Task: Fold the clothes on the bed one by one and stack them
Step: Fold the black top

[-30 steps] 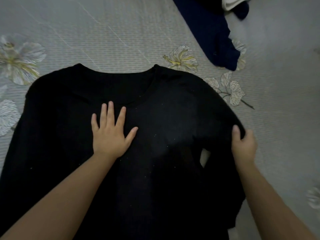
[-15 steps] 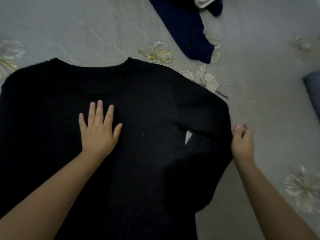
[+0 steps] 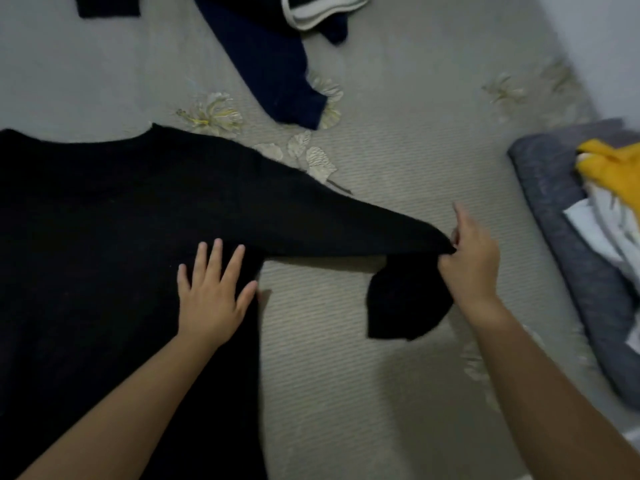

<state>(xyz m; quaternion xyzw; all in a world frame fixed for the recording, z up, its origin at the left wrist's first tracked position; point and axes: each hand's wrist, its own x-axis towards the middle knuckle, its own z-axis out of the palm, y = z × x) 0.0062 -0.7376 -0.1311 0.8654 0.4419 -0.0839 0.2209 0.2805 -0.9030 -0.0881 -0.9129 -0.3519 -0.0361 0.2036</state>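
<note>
A black long-sleeved top point(image 3: 114, 216) lies flat on the grey floral bed sheet point(image 3: 398, 168), filling the left half of the view. My left hand point(image 3: 211, 296) presses flat on its right side edge, fingers spread. My right hand point(image 3: 472, 261) pinches the right sleeve point(image 3: 346, 226) partway along and holds it stretched out to the right, above the sheet. The sleeve's end point(image 3: 401, 303) hangs down below my fingers.
A navy garment point(image 3: 263, 60) with a white-trimmed piece point(image 3: 322, 12) lies at the top. Another black piece point(image 3: 107, 5) shows at the top left. A pile with grey cloth point(image 3: 568, 258), yellow fabric point(image 3: 613, 161) and white items sits at the right edge.
My right hand has taken hold of the sleeve and drawn it out to the right, off the body of the top. My left hand shifted toward the top's right side edge. The view swung right.
</note>
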